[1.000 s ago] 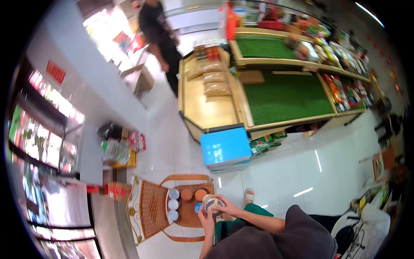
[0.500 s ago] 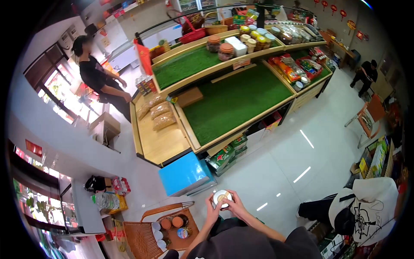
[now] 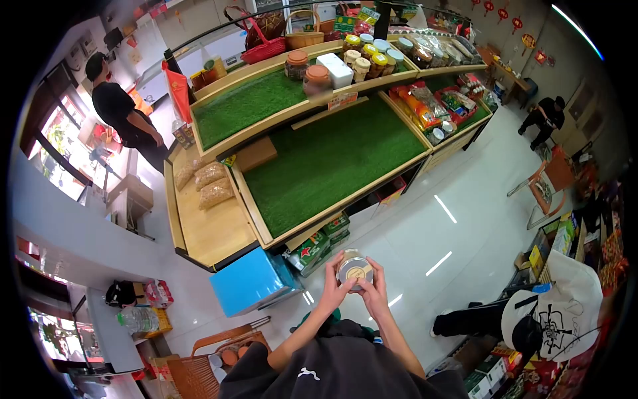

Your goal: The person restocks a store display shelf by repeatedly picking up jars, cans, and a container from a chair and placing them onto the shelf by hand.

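Note:
A round jar with a pale label on its lid [image 3: 355, 268] is held in front of my chest, its lid facing up toward me. My left hand [image 3: 333, 284] grips its left side and my right hand [image 3: 373, 287] grips its right side, thumbs near the lid. Beyond the jar stands a wooden display stand lined with green artificial turf [image 3: 332, 159]. At the lower left, a brown woven chair [image 3: 193, 376] holds several jars, some with orange lids [image 3: 230, 358], partly covered by my left arm.
A blue box [image 3: 249, 282] and green cartons [image 3: 312, 253] sit at the stand's foot. Bagged goods [image 3: 212, 185] and several jars [image 3: 375, 60] rest on the stand. One person [image 3: 123, 110] stands at left, another [image 3: 545, 120] far right; a person in a white top [image 3: 561, 306] is close on my right.
My hands and the jar have moved up and forward, and both hands now flank the jar. The view has shifted, so the stand sits further left and the woven chair shows less.

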Available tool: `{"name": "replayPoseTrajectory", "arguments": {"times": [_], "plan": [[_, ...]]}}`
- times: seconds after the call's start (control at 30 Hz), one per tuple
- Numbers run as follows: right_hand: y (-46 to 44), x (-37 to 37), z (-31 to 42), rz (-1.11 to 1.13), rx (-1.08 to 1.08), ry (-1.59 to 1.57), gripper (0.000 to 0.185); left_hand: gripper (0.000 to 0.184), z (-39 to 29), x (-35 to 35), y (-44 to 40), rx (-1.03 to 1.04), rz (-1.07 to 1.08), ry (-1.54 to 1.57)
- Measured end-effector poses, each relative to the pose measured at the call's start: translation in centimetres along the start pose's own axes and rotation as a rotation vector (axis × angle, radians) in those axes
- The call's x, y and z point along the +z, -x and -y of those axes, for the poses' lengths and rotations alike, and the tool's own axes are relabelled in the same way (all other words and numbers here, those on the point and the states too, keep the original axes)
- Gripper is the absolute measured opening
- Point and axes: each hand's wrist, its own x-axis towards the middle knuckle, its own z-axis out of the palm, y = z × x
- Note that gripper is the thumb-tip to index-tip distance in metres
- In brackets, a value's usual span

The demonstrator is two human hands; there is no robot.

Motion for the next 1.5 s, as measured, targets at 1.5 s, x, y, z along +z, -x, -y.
{"name": "replayPoseTrajectory", "arguments": {"times": [1.5], "plan": [[-62.5,19.6,9.7,0.514,0.153,-0.204,0.060,0.042,-4.1,-19.5,-59.0,-0.092,-0.579,-0.123]]}}
